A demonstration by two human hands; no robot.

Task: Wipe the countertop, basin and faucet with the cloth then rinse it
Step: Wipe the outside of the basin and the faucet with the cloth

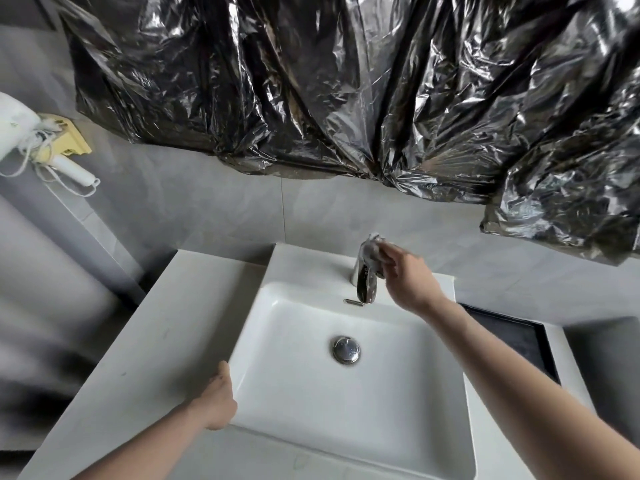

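Cloth (pixel 373 244) pale grey, crumpled, blurred, bunched over top of chrome faucet (pixel 365 277) at basin (pixel 346 403) back edge. Right hand (pixel 405 277) clasps cloth against faucet. Left hand (pixel 218 398) well apart, curled over basin left rim beside bench (pixel 138 341), holding nothing.

Two bare forearms reach in from the lower edge of the view, uncovered along all that shows: no sleeve, cuff or glove on either. The left hand (pixel 218 398) is bare, with no ring, watch or band at its wrist. The right hand (pixel 408 282) is likewise bare, its wrist plain and unadorned. The fingers (pixel 393 252) are blurred, so the nails cannot be made out.
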